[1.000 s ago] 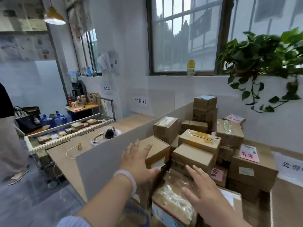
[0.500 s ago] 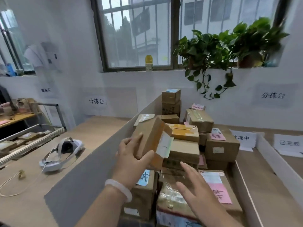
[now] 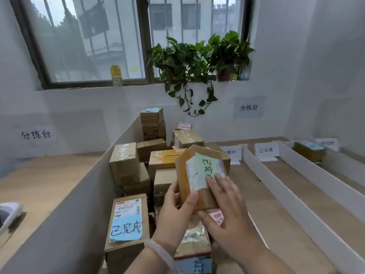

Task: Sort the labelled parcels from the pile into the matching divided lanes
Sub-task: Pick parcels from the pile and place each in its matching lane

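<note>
My left hand (image 3: 175,212) grips a small cardboard parcel (image 3: 195,175) with a pale green handwritten label, lifted above the pile and tilted toward me. My right hand (image 3: 227,210) lies on the parcel's label side with straight fingers. The pile of brown parcels (image 3: 142,171) fills the lane below and behind, several bearing blue or pink labels. A box with a blue label (image 3: 127,222) lies at the front left of the pile. To the right run the divided lanes (image 3: 262,194), with paper signs (image 3: 265,153) at their far ends.
A grey cardboard wall (image 3: 79,204) bounds the pile on the left. White dividers (image 3: 292,196) separate the lanes on the right. One parcel (image 3: 309,152) sits at the far end of the rightmost lane. A potted plant (image 3: 197,62) hangs from the windowsill above.
My left hand has lifted the parcel from the pile and turned its label toward me. My right hand has come up onto it. The view has swung right.
</note>
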A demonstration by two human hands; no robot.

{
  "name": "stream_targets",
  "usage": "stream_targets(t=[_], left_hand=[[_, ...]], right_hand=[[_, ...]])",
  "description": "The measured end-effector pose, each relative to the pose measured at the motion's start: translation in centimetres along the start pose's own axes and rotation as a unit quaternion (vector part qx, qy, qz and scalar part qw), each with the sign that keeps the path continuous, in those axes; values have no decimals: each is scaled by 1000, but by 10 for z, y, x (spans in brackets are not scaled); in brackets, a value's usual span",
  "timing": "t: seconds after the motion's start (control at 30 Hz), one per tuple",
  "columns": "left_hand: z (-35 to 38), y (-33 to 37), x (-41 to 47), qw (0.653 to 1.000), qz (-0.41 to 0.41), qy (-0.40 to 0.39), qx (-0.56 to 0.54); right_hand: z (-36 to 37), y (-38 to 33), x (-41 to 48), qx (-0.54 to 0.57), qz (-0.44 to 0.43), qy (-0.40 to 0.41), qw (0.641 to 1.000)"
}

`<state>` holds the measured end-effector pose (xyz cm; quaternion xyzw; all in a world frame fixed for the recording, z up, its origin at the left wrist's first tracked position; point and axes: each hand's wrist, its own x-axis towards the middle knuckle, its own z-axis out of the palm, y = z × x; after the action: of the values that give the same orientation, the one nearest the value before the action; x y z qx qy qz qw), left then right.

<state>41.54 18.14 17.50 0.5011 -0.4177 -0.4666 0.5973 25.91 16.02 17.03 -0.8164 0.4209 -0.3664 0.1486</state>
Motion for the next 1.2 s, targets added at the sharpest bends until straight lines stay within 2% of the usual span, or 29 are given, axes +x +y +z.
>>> stream_targets(t=[0.07, 0.13, 0.2, 0.27, 0.37, 0.47, 0.6, 0.73, 0.87, 1.07, 1.2], left_hand=[[14, 0, 5, 999, -9, -49, -18], [27, -3, 9, 997, -19, -63, -37], [42, -8, 11, 995, -43, -54, -67], [59, -16, 11, 993, -68, -50, -88], [93, -28, 8, 985, -94, -65, -131], [134, -37, 4, 982, -96, -85, -139], [189, -46, 3, 983, -102, -125, -89], [246, -55, 9, 982, -123, -111, -87], [312, -69, 5, 975, -145, -144, -90], [410, -104, -8, 974, -158, -96, -133], [465, -121, -14, 976, -154, -134, -71]], right_hand=[[-10, 9, -5, -59, -7, -9, 998], [-20, 16, -11, -76, -3, -9, 997], [-33, 21, -19, -45, 29, 2, 999], [-46, 29, -25, 31, 100, 37, 994], [-71, 50, -33, 170, 234, 100, 952], [-97, 78, -40, 313, 329, 96, 886], [-144, 121, -63, 326, 347, 140, 868], [-209, 169, -91, 323, 367, 126, 863], [-259, 221, -114, 326, 378, 134, 856], [-307, 287, -147, 350, 419, 147, 825], [-344, 333, -166, 349, 424, 168, 819]])
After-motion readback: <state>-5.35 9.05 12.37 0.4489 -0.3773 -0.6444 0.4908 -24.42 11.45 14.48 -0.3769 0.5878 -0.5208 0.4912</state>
